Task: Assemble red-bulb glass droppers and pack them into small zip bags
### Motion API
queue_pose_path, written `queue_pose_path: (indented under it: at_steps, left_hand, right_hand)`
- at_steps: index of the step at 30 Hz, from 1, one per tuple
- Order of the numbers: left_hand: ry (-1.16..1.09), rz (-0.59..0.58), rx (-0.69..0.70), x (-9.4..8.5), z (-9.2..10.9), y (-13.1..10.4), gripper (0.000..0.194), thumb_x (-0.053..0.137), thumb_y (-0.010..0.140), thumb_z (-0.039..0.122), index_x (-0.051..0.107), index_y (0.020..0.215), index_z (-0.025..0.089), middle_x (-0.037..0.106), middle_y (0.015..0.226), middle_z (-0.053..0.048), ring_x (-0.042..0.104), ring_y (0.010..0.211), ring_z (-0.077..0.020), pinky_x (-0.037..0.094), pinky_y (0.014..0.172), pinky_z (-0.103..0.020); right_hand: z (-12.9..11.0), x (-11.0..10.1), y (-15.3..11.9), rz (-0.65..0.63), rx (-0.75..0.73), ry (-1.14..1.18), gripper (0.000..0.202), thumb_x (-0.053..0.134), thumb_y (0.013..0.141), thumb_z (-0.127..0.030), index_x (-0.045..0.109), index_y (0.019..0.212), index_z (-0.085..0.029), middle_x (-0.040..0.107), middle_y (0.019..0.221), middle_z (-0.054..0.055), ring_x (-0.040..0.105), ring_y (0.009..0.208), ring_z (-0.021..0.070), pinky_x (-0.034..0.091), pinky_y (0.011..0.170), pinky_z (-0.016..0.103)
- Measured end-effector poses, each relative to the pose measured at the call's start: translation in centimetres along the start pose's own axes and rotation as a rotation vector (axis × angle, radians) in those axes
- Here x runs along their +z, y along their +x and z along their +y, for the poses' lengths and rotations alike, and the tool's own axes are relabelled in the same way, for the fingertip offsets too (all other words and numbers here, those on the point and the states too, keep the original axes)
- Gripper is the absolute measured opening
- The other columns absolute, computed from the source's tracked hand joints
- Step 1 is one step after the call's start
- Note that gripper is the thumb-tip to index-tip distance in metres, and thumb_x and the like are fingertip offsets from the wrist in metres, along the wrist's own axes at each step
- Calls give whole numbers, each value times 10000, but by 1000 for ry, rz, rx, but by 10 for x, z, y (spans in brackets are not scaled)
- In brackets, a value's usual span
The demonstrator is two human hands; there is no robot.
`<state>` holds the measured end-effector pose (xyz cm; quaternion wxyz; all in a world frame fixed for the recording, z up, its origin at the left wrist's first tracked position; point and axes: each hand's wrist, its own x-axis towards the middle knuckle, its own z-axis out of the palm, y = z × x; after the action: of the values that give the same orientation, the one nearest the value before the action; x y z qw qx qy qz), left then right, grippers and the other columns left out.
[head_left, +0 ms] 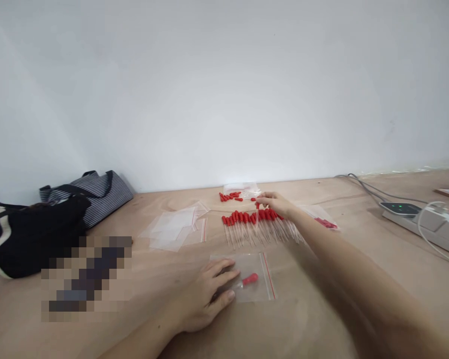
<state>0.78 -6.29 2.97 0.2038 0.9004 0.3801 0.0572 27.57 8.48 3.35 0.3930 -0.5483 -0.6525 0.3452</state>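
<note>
Right fingers (pixel 259 198) clamped on red-bulbed dropper (pixel 257 213), left fingers (pixel 230 279) apart (on bag (pixel 247 294)).

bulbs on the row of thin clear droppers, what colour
The small rounded bulbs are bright red, best seen in the head view.

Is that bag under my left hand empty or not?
Not empty: the bag under your left hand has a red-bulbed dropper showing through its clear plastic.
</note>
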Motion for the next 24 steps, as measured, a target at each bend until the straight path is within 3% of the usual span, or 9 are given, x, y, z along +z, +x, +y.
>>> queue_pose_path:
  at_steps: [4, 6, 8, 12, 19, 24]
  left_hand:
    - [13, -11, -12, 0, -1, 0, 416, 417, 853, 349, 419, 1258, 256, 327, 1378, -46, 299, 1247, -247, 277, 1014, -456]
    - [18, -5, -20, 1, -1, 1, 423, 428, 846, 350, 425, 1255, 242, 330, 1375, -54, 305, 1244, -246, 284, 1012, -448]
    - [25, 10, -24, 2, -1, 1, 421, 431, 844, 354, 431, 1249, 239, 340, 1368, -58, 316, 1238, -245, 296, 1006, -442]
    - [22, 28, -10, 4, -3, 2, 416, 428, 848, 362, 428, 1249, 253, 345, 1365, -55, 329, 1230, -247, 302, 1000, -447]
    - [12, 32, -8, 3, -2, 2, 426, 441, 838, 342, 419, 1252, 246, 356, 1357, -59, 324, 1230, -253, 300, 998, -452]
    - [-15, 69, -21, 2, 1, 3, 563, 473, 817, 341, 278, 1330, 216, 381, 1339, -77, 355, 1204, -246, 313, 991, -438]
  right_hand:
    - [3, -18, -40, 94, -57, 278, 363, 513, 670, -547, 513, 765, -197, 605, 733, 4, 486, 549, 77, 416, 587, 239]
    - [7, -18, -63, 213, -43, 589, 363, 638, 597, -492, 499, 771, -205, 569, 635, -32, 475, 515, 71, 409, 566, 230]
    - [12, -12, -84, 275, 25, 712, 379, 701, 557, -435, 499, 779, -205, 560, 602, -44, 477, 498, 70, 392, 531, 217]
    - [20, 5, -108, 314, 132, 738, 384, 708, 559, -431, 503, 782, -196, 562, 597, -43, 484, 492, 74, 381, 512, 215]
    - [22, 23, -115, 350, 204, 779, 378, 715, 552, -427, 490, 759, -205, 587, 613, -34, 514, 530, 85, 401, 543, 216]
    - [14, 35, -125, 212, 270, 822, 360, 739, 535, -393, 498, 715, -195, 606, 617, -12, 574, 588, 110, 437, 558, 219]
